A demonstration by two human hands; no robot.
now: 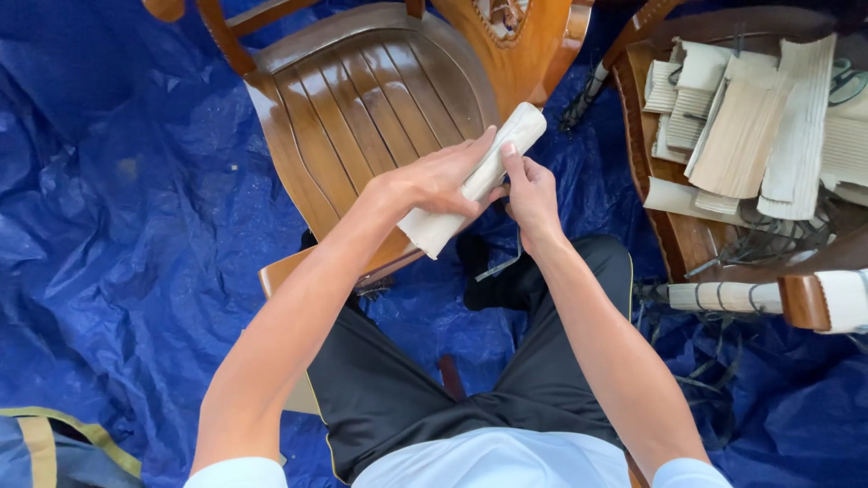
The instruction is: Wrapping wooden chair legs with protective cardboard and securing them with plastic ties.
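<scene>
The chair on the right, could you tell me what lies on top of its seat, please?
Pale ribbed pads lie stacked on the right chair, with dark straps at the front. The pile hides most of the seat.

Chair point(362, 99) stands ahead on tarp point(117, 181); roll point(475, 176) held over its seat edge, btwn both hands; stack of strips point(759, 126) on 2nd chair point(687, 235) at right; bag point(54, 452) lower left.

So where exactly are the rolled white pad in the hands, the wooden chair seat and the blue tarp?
rolled white pad point(506, 145), head view, on its upper rolled part.
wooden chair seat point(362, 99), head view, on the slatted middle.
blue tarp point(117, 226), head view, on the crinkled stretch left of the chair.
</scene>
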